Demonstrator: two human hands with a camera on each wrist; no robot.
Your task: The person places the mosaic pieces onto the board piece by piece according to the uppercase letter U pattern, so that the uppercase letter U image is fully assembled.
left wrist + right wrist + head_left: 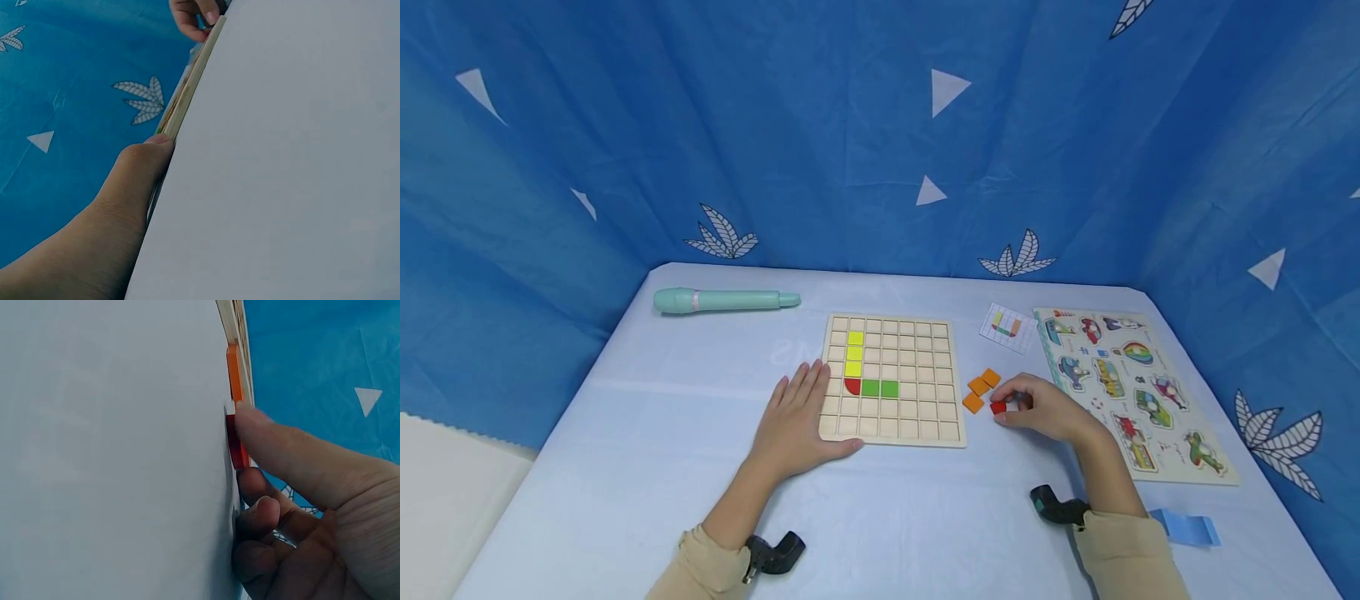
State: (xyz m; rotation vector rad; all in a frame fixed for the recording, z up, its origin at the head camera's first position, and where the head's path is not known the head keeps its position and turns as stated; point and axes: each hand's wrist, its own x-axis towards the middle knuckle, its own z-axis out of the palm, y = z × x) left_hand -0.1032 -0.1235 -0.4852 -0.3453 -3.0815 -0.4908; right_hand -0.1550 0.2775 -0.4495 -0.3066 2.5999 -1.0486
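Nearest: two tan cloth sleeves (1129, 554), cut off at the bottom edge, each with a black wrist unit (777, 553). Blue strip (1191, 529) on the right, folded, part hidden behind the right sleeve.

Left hand (797, 427): grip apart, fingers straight across the left rim of the grid board (927, 408), thumb on its near edge. Left wrist view gets the board edge-on only, so cells don't show there.

Right hand (1045, 406): grip clamped on a red tile (997, 407), pinched thumb to finger, right of the board. Fingers hide much of its outline; can't tell if it touches the worktop (647, 450). Right wrist view shows a thick flat edge on it.

Three orange tiles (973, 402), square, smooth, just left of the red one. Board is pale wood, raised ribs between square cells. In it: two green squares (880, 389) in a row, red quarter-round (852, 386) at the corner, three yellow squares (853, 353) running away from it.

Right: wooden picture board (1183, 473) with vehicle shapes, small print unreadable. Small card (1007, 327) beyond the orange tiles, coloured L-like pattern, fine detail too small.

Far left: teal microphone-shaped stick (726, 301). Behind: creased blue curtain (850, 125), white triangles and leaves.
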